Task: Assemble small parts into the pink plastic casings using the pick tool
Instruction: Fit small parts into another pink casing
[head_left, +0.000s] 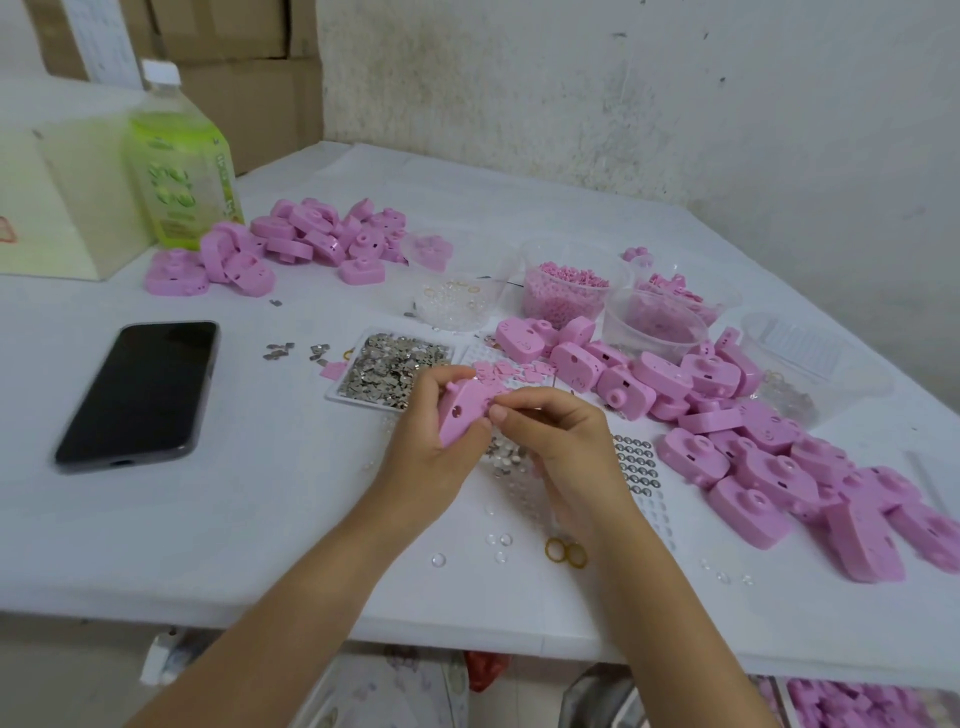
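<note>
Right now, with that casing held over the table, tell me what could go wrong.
1. The left hand holds the pink casing just by the tray of metal parts. Whatever the right hand pinches at its edge, too small to see, could drop in and get lost.
2. Clear lenses and yellow rings lie loose near the table front edge; a forearm sweep could knock them off.
</note>
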